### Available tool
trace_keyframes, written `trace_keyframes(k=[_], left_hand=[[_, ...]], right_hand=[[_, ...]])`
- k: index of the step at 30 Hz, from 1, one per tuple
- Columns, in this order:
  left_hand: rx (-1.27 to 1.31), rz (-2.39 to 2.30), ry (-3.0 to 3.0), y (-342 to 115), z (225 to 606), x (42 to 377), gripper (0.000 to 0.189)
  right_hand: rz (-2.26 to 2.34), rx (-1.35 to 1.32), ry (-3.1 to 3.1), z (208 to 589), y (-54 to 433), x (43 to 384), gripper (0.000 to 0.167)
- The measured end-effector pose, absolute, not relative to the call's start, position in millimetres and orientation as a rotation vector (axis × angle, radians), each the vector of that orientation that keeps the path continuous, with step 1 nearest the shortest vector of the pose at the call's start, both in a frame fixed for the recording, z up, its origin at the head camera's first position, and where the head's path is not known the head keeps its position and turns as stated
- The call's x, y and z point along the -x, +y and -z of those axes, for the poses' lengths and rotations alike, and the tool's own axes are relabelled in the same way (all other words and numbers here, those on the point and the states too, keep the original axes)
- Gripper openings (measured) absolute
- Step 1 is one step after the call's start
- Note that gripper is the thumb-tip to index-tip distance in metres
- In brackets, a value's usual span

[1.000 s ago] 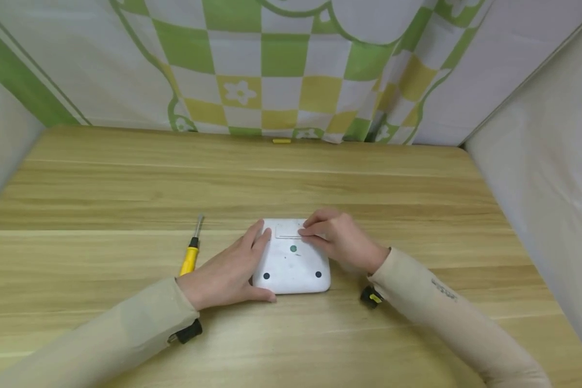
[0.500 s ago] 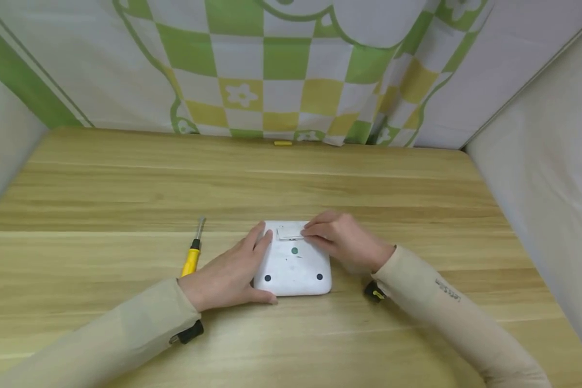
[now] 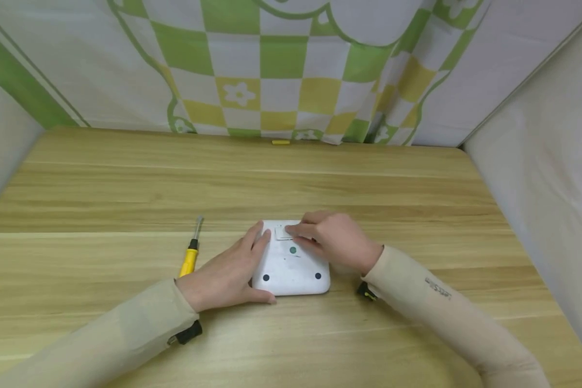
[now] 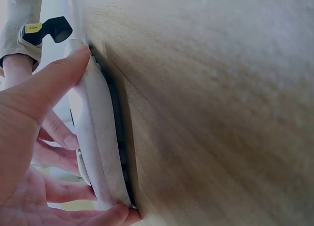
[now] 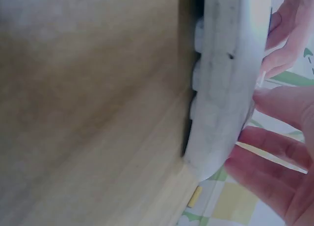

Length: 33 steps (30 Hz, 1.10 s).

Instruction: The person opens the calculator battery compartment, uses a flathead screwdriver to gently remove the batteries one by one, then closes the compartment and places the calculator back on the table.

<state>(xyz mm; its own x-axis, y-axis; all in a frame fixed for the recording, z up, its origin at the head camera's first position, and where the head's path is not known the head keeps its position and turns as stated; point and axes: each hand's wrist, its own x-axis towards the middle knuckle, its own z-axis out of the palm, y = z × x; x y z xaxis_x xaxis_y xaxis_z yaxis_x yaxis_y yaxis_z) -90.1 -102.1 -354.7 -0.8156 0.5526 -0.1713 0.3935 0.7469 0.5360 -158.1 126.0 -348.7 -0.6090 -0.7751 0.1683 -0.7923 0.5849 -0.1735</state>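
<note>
A white calculator (image 3: 296, 269) lies face down on the table, its round keys (image 5: 195, 74) toward the wood in the right wrist view. Dark round feet and a green dot mark its back. My left hand (image 3: 228, 272) grips its left side, thumb at the near edge and fingers at the far left corner. The right hand (image 3: 337, 237) pinches the small battery cover (image 3: 282, 233) near the far edge, thumb and fingers bent over it. That cover (image 4: 83, 168) stands slightly proud of the back in the left wrist view. The right fingers hide its right part.
A screwdriver (image 3: 190, 257) with a yellow handle lies left of the calculator, its handle end behind the left wrist. A small yellow piece (image 3: 281, 142) lies at the table's far edge, below a checked curtain (image 3: 281, 59).
The right hand has moved a little left over the battery cover. The cover's near edge showed a dark gap half a second ago. The left hand has stayed in place.
</note>
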Motion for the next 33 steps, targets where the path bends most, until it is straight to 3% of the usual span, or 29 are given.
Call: trace_keyframes(k=[8,19,28,33], left_hand=[[-0.748,-0.698,2.642,-102,356,91,0.107],[-0.737,-0.714,2.637,-103,355,90,0.107],[-0.744,-0.702,2.639,-101,354,90,0.107],[-0.752,-0.697,2.652,-101,354,90,0.106]], right_hand=[[-0.155,-1.421,-2.781,342,124,158,0.029],[-0.306,-1.366,-2.790,345,122,163,0.022],[-0.221,-1.456,-2.825,347,133,158,0.040],[-0.279,-1.490,-2.898,350,140,156,0.041]])
